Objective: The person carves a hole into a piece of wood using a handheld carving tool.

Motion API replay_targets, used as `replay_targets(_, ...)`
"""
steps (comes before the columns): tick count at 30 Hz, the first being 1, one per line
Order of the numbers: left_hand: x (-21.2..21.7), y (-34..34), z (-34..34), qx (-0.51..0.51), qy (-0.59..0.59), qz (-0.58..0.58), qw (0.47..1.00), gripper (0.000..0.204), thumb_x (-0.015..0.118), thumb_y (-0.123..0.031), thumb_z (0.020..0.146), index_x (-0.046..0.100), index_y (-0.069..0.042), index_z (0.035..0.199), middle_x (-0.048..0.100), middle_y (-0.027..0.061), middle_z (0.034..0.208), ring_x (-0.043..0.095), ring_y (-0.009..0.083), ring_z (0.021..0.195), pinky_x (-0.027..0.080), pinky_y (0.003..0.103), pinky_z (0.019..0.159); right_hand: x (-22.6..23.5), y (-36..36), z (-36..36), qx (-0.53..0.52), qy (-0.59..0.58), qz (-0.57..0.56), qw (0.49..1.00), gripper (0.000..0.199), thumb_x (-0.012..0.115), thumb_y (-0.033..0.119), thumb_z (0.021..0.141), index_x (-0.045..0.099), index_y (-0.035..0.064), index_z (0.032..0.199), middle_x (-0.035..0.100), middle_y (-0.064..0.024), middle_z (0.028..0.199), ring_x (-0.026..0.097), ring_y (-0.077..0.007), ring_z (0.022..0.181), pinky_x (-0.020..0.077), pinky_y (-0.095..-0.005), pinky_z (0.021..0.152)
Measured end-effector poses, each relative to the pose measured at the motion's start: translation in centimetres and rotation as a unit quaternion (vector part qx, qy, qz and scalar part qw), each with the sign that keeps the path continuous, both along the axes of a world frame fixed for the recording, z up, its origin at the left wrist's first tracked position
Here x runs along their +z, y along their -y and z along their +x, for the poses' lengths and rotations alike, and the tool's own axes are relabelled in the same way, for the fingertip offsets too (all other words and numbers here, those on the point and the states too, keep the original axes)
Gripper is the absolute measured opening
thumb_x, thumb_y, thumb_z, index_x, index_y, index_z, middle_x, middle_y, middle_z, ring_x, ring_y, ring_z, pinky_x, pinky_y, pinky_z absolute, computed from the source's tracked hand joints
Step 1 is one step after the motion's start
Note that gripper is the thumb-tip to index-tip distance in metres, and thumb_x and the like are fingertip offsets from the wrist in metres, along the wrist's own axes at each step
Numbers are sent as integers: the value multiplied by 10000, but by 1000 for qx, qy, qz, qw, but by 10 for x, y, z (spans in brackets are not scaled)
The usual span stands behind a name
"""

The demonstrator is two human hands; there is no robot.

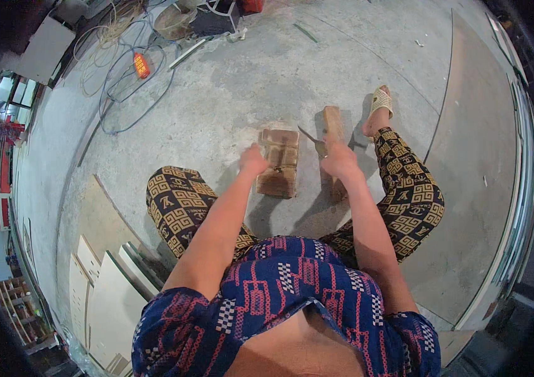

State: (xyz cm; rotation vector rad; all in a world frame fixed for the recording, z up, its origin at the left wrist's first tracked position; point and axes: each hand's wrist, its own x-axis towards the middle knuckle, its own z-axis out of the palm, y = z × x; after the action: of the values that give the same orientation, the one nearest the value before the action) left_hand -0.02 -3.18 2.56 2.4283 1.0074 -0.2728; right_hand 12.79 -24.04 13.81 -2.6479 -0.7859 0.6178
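Note:
A brown wooden block [280, 179] with stepped, cut-in shapes across its top lies on the concrete floor between my legs. My left hand [253, 161] is closed at its left edge, fingers curled against the wood. To the right of the block, my right hand [340, 158] is closed round a tool with a thin, dark, pointed blade [308, 134]. The blade points up and left, toward the block and apart from it. Most of the tool's handle is hidden by the fingers. A long, narrow piece of wood [332, 119] lies below my right hand, which partly covers it.
Grey cable [119, 131] lies in loops at the far left, with an orange power strip [141, 65]. A large flat sheet [477, 138] lies along the right. White panels [110, 305] lean at the lower left. My sandalled foot [380, 107] is ahead on the right.

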Motion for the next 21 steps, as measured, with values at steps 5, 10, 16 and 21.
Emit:
replay_targets(5,-34,7,-8,50,-132,-137,980,665,714,-369,724,453,14,1201,532,201,1204,522,341,1124,449,432,899,10,-6,1,-7,-39,-85,996,321,575,112,728,577,47,1043,625,-200,1009,608,-366,949,488,-427,806)
replay_targets(10,-47,18,-10,40,-113,-76,990,691,708,-457,721,485,19,1171,572,202,1133,547,333,1081,463,412,887,-3,-23,-18,27,30,-92,995,244,581,107,716,626,28,943,632,-202,934,624,-352,904,502,-416,772)
replay_targets(16,-52,22,-7,-6,-115,-27,993,619,718,-442,715,550,-12,1129,597,179,1115,573,315,1051,475,401,863,-2,-23,-17,14,61,-27,998,197,575,102,692,633,12,857,634,-207,852,640,-353,834,511,-428,728)
replay_targets(21,-40,25,4,27,-179,-116,977,514,734,-422,675,649,-54,1024,644,137,1061,609,297,999,493,400,820,-9,-20,-21,11,80,-20,997,214,540,89,702,645,36,881,646,-207,823,634,-367,837,506,-431,745)
